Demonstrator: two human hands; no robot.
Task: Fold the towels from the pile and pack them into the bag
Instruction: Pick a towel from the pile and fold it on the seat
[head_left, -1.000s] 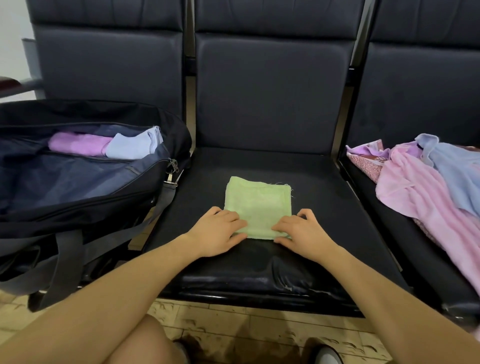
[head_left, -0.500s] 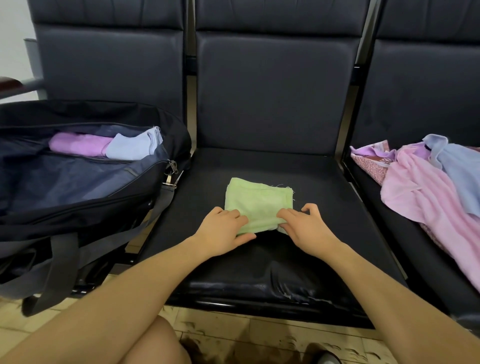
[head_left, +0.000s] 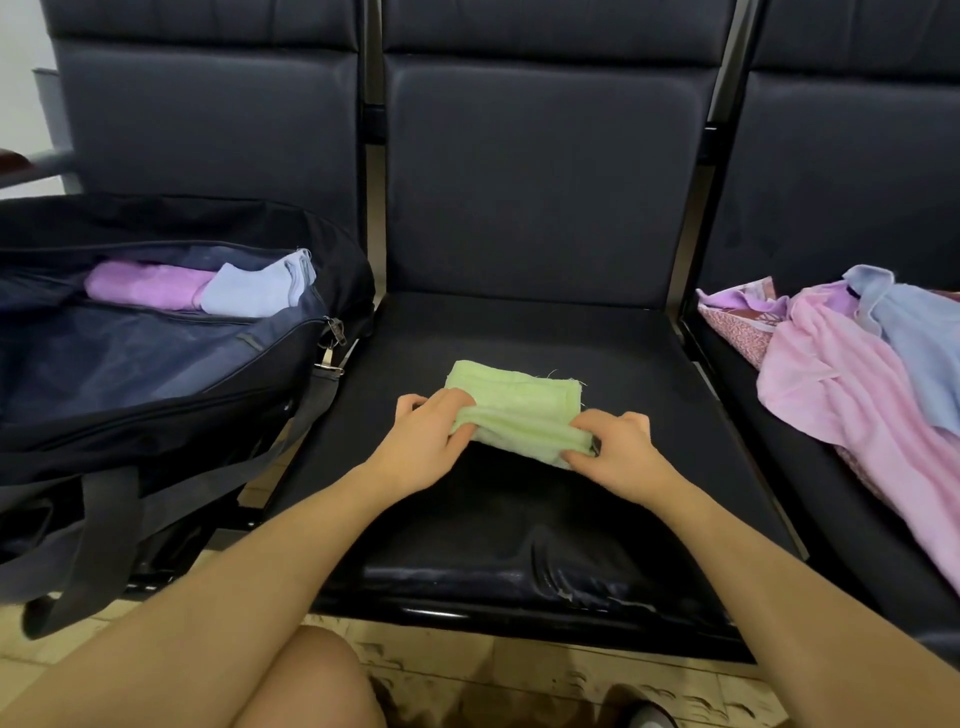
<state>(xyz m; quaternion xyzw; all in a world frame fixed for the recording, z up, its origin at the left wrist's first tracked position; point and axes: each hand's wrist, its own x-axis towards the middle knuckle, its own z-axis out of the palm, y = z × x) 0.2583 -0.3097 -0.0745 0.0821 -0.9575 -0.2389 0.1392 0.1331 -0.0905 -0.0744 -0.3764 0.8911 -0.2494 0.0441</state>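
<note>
Left hand and right hand, forearms extended, fingers pinched on near edge of folded pale-green cloth towel, lifting it off black padded seat.

Three seats, one bag, two packed towels, one green towel.

No writing, label, brand, number or sign can be read anywhere in this view.
</note>
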